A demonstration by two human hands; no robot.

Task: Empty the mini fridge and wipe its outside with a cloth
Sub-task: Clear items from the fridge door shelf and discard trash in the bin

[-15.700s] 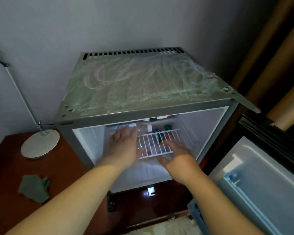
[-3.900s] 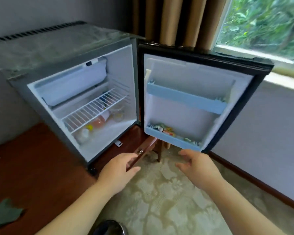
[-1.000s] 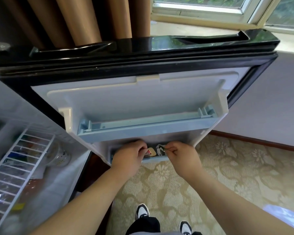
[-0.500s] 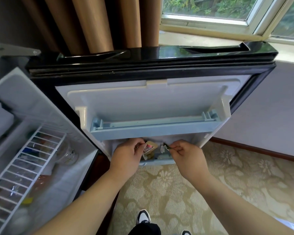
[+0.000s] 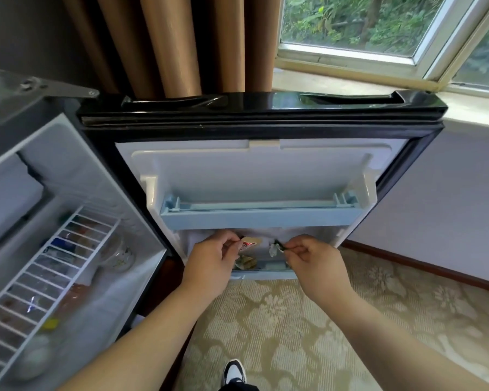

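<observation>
The mini fridge (image 5: 68, 165) stands open at the left with items under its wire shelf (image 5: 54, 266). Its door (image 5: 260, 170) is swung wide over bare patterned carpet (image 5: 280, 334). Both hands reach just beneath the front edge of the upper door shelf (image 5: 260, 220) into the lower door bin (image 5: 266, 275). The left hand (image 5: 209, 263) curls its fingers on a tan packet with a red label (image 5: 249, 244), and the right hand (image 5: 314, 261) pinches a small white packet (image 5: 273, 248) between thumb and fingertips.

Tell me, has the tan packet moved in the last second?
Yes: the left hand has lifted the tan packet up off the lower door shelf, toward the upper door shelf.
</observation>
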